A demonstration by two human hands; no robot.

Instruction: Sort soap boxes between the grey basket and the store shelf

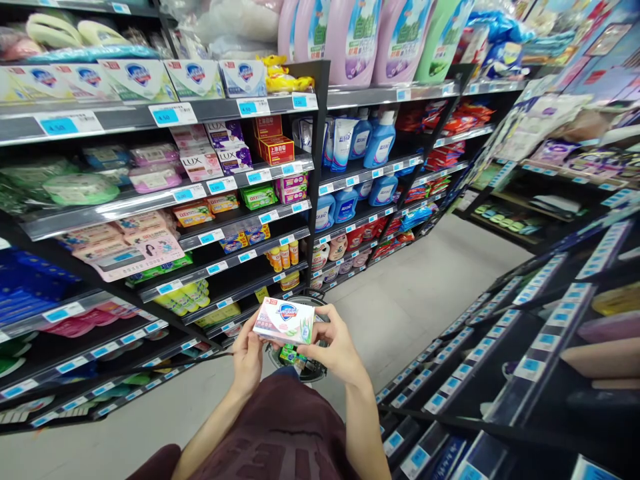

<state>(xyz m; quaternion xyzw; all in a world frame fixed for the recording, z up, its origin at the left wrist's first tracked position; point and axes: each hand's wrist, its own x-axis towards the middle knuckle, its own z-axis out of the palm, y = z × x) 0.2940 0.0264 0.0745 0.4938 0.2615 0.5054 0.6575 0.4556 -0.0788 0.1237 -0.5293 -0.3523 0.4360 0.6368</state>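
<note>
I hold a white soap box with a blue-and-red logo in front of me, low in the head view. My left hand grips its left end and my right hand grips its right end, fingers curled round the edges. Just beyond and under the box sits a dark shopping basket on the floor, with a small green pack showing inside it. More boxes of the same soap stand on the upper shelf at the left.
Store shelves with soaps and blue detergent bottles line the left side. Pink and green jugs stand on top. Another dark shelf unit runs close on my right. A pale floor aisle stretches ahead between them.
</note>
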